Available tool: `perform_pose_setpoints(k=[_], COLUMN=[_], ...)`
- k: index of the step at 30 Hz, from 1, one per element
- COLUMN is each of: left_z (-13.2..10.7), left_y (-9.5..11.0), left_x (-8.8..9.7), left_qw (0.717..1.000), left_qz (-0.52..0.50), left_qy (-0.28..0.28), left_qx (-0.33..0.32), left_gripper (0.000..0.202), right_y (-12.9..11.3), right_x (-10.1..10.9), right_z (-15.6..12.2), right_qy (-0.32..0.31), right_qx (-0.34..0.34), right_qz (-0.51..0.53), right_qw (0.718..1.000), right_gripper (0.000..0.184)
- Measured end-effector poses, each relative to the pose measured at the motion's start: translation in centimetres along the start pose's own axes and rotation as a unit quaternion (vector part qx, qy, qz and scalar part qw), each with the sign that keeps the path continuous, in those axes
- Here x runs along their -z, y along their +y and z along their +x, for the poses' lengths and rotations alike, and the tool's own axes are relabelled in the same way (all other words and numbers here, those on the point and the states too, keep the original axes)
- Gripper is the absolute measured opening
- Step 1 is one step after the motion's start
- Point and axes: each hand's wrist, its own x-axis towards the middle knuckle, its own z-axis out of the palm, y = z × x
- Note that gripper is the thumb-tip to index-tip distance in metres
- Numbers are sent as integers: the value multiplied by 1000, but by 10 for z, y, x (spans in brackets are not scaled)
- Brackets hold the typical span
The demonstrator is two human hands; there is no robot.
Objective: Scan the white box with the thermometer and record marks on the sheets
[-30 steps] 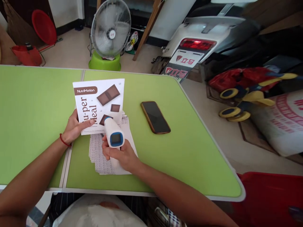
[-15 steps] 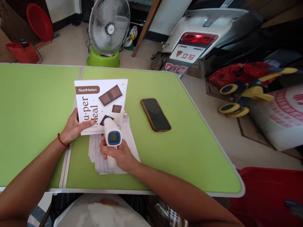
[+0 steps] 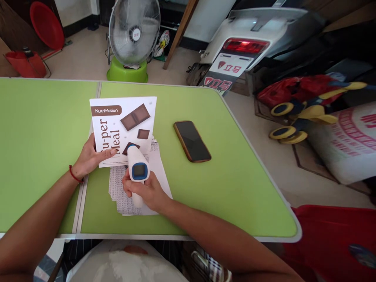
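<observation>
My left hand (image 3: 93, 156) grips the lower left side of a white booklet (image 3: 129, 113) printed "NutriMotion", its thumb across the front. The booklet is tilted up, its cover facing me. In my right hand (image 3: 148, 191) is a white infrared thermometer (image 3: 137, 156) shaped like a pistol, fingers wrapped round its handle. Its blue-framed screen faces me, and its front end points at the lower part of the cover; whether they touch I cannot tell. Beneath both lie sheets of paper (image 3: 161, 172) covered in small writing, partly hidden by the booklet and my right hand.
A dark phone in a brown case (image 3: 192, 141) lies on the green table (image 3: 235, 188), right of the papers. Beyond the table stand a fan (image 3: 135, 35) on a green stool (image 3: 127, 74) and a white scooter (image 3: 246, 43). A red chair (image 3: 331, 235) is at the lower right.
The whole view has shifted very slightly. Both hands keep hold of the booklet and the thermometer in nearly the same pose.
</observation>
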Motion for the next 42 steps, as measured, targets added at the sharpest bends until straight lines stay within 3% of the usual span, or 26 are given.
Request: perform_pose_setpoints(k=[42], left_z=[0], left_y=[3], left_x=[0], left_qw=[1000], left_qz=[-8], left_qy=[-3], left_qx=[4], left_gripper=[64], right_y=[1], right_x=[3], right_z=[-1], right_qy=[-12], right_qx=[-12], right_qz=[-23], right_qw=[1000], right_gripper=[15])
